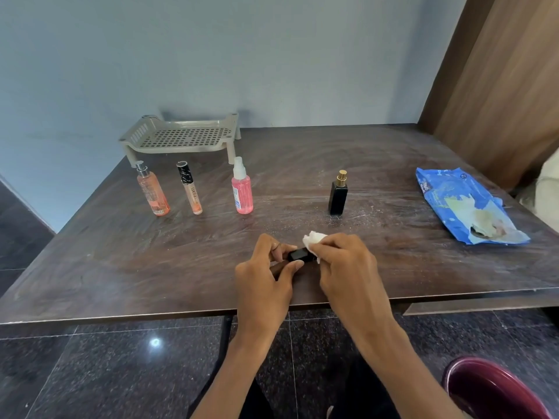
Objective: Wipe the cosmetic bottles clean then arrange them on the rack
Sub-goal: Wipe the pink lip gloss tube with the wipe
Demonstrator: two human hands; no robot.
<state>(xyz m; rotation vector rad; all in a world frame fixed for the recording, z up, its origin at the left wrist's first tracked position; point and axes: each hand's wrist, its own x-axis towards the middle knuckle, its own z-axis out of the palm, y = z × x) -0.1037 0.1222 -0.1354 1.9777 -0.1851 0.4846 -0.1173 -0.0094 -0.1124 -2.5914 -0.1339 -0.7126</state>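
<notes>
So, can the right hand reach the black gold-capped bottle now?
Probably yes: only bare table lies between the right hand and the black bottle, though the hand is busy holding a white wipe.

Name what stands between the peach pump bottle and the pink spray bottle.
In the head view, a slim gloss tube with a black marbled cap stands there on the table.

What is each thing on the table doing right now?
Rack: upright, no bottles on it.
Peach bottle: standing.
Tube: standing.
Pink bottle: standing.
Black bottle: standing.
Small black item: held in left hand, being wiped.
Wipe: bunched in right hand.
Wipes pack: lying flat, flap open.
</notes>
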